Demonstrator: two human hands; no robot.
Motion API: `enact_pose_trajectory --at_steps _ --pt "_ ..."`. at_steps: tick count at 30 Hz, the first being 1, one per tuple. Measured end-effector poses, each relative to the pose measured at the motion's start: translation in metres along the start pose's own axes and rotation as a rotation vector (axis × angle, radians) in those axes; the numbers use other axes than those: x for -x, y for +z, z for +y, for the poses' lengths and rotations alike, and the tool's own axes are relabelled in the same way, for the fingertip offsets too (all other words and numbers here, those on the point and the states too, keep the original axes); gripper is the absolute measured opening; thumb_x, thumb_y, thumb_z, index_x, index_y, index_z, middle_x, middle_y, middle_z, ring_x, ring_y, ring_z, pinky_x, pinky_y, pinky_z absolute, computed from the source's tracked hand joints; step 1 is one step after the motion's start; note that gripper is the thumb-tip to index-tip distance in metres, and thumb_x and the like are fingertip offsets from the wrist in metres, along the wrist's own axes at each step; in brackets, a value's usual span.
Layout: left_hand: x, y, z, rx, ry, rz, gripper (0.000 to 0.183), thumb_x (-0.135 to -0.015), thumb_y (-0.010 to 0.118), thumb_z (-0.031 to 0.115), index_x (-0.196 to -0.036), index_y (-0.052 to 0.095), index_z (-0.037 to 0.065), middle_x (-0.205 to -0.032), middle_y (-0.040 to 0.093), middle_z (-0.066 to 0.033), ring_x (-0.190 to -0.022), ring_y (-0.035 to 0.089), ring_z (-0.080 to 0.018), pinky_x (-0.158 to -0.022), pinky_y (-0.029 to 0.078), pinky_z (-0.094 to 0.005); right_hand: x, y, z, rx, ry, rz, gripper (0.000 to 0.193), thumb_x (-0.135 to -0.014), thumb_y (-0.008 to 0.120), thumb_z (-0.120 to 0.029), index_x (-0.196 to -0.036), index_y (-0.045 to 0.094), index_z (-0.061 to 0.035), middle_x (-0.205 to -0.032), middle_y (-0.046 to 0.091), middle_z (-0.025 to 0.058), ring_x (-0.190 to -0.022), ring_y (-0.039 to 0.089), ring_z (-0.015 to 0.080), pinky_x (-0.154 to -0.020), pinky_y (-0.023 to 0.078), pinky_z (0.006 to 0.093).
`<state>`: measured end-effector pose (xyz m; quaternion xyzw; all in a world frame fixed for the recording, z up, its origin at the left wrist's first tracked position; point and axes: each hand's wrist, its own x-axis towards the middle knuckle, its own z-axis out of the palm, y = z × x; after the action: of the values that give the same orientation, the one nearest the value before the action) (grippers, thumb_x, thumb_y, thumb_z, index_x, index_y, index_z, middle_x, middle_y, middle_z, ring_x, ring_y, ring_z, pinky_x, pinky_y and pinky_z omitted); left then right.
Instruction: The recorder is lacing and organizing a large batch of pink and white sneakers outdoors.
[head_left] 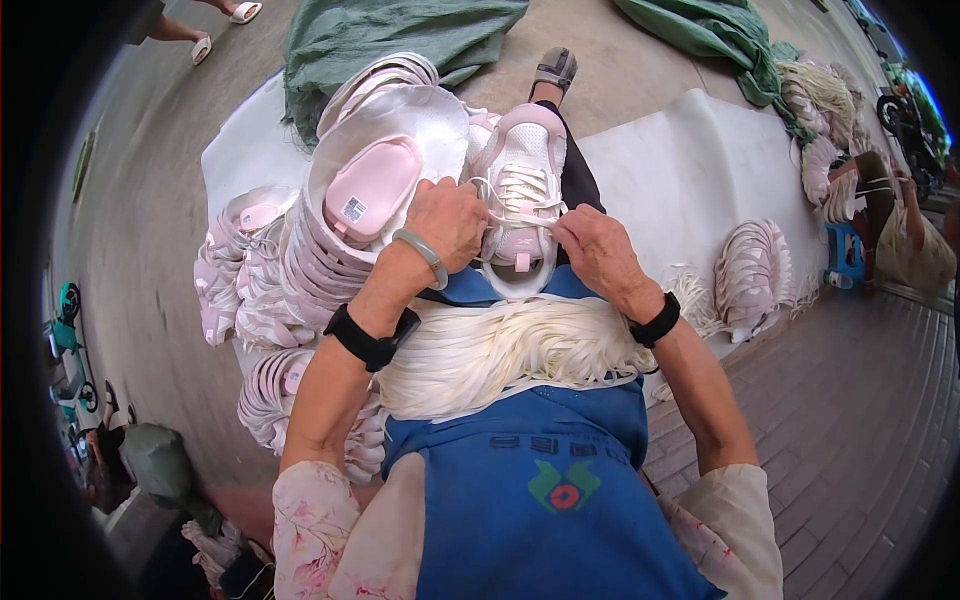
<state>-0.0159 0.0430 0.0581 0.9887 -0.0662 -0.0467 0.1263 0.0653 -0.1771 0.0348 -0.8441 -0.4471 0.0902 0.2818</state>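
A pink and white sneaker upper (526, 150) lies over my lap, toe pointing away, with white shoelace (524, 200) threaded through its eyelets. At its left edge, my left hand (447, 222) is closed, fingers pinched at the lace. My right hand (598, 250) pinches a lace end by the upper's right side, near the tongue. Across the blue apron (520, 450) on my lap lies a thick bundle of loose white laces (500, 350). Left of the upper, nested sneaker uppers (320, 235) form a curved stack with a pink, labelled inner piece (378, 190) showing.
More uppers lie in piles at left (255, 290) and a stack (752, 275) at right, on white sheeting (670, 165). Green tarps (390, 50) lie ahead. A person's sandalled feet (203, 48) are at upper left; another person (905, 225) sits at far right near a blue stool (845, 250).
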Motion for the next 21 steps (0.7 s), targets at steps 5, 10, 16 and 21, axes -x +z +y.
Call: enact_pose_trajectory --at_steps 5,10,16,21 --pt "-0.002 -0.001 0.003 0.02 0.025 0.019 0.017 -0.081 0.054 0.017 -0.069 0.064 0.01 -0.081 0.057 -0.0068 -0.082 0.054 -0.0252 -0.074 0.04 -0.0384 0.002 -0.003 -0.028 0.278 0.014 -0.069 0.008 -0.076 0.057 -0.005 -0.083 0.056 -0.0013 -0.083 0.055 0.0135 -0.063 0.059 0.0278 -0.057 0.05 0.0366" --pt "-0.006 -0.001 0.001 0.027 -0.04 0.003 0.017 -0.08 0.055 0.016 -0.068 0.064 0.009 -0.077 0.057 -0.0072 -0.082 0.054 -0.0257 -0.074 0.04 -0.0388 -0.009 -0.002 -0.026 0.247 0.011 -0.11 0.007 -0.078 0.056 -0.007 -0.081 0.057 -0.0004 -0.081 0.057 0.0147 -0.065 0.061 0.0299 -0.059 0.05 0.0398" --pt "0.006 0.01 0.01 0.149 -0.125 0.13 0.015 -0.08 0.057 0.017 -0.071 0.065 0.007 -0.078 0.06 -0.0082 -0.081 0.055 -0.0272 -0.072 0.039 -0.0399 -0.007 -0.01 -0.013 -0.378 0.556 -0.146 0.02 -0.082 0.058 -0.019 -0.075 0.061 -0.0002 -0.076 0.059 0.0179 -0.073 0.06 0.0365 -0.067 0.048 0.0455" --pt "0.012 0.021 0.009 0.148 -0.065 0.269 0.017 -0.081 0.058 0.017 -0.073 0.067 0.006 -0.079 0.062 -0.0095 -0.076 0.056 -0.0296 -0.069 0.04 -0.0419 -0.007 0.003 -0.016 -0.01 0.238 0.001 0.02 -0.081 0.061 -0.021 -0.076 0.062 -0.0018 -0.078 0.059 0.0158 -0.072 0.06 0.0336 -0.065 0.047 0.0432"
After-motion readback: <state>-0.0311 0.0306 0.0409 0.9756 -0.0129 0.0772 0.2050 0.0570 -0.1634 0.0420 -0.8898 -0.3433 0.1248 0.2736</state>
